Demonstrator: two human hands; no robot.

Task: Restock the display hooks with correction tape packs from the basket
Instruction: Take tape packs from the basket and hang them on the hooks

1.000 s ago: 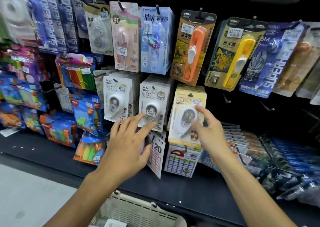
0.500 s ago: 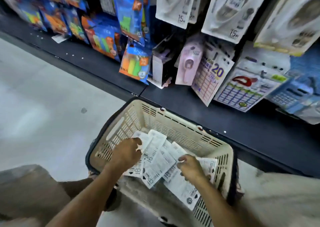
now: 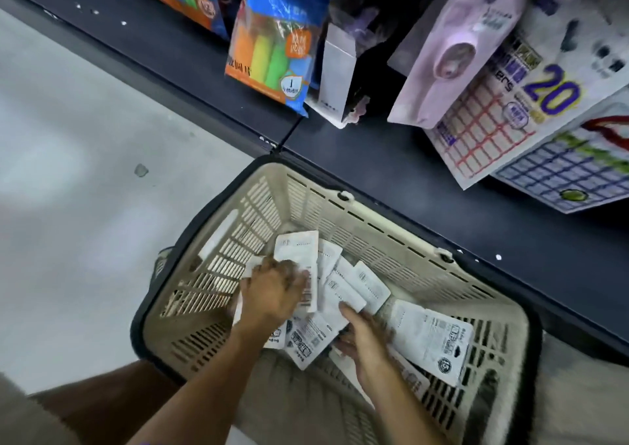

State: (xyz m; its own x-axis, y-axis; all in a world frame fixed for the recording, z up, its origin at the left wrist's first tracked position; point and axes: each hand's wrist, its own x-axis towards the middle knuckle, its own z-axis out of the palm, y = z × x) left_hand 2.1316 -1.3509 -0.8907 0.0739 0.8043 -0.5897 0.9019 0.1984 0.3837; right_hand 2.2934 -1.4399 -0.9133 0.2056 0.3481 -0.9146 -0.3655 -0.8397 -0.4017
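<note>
With both hands down inside the basket (image 3: 401, 237), this looks like the gathering step. The correction tape packs (image 3: 343, 295) lie in a loose overlapping heap, backs up, near the basket's middle. The left hand (image 3: 272, 295) presses flat over the packs on the heap's left side, and whether its fingers have closed on any I cannot tell. The right hand (image 3: 366, 337) reaches in under the heap's near edge; its grip is hidden too. My advice: square a few packs into one stack, hang-holes aligned, before lifting. The shelf edge (image 3: 425, 186) sits just beyond the basket, so lift straight up.
</note>
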